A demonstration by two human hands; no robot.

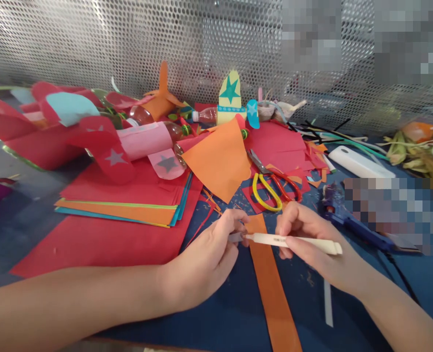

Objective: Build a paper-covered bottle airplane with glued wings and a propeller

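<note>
My right hand (304,234) is closed around a white marker (275,239) lying level, its tip pointing left. Its orange-brown tip faces a small greyish cap (235,237), pinched in the fingers of my left hand (212,254); whether tip and cap touch I cannot make out. Under the marker, a long orange paper strip (271,288) runs toward the near table edge. Just beyond my hands lie scissors (267,188) with one yellow and one red handle loop. An orange paper piece (219,159) rests behind my left hand.
A stack of coloured paper (121,195) lies left, with paper-covered bottle models (146,139) behind it. At right are a blue glue gun (359,227) with its cord and a white oblong object (361,161). A perforated metal panel (165,39) closes off the back.
</note>
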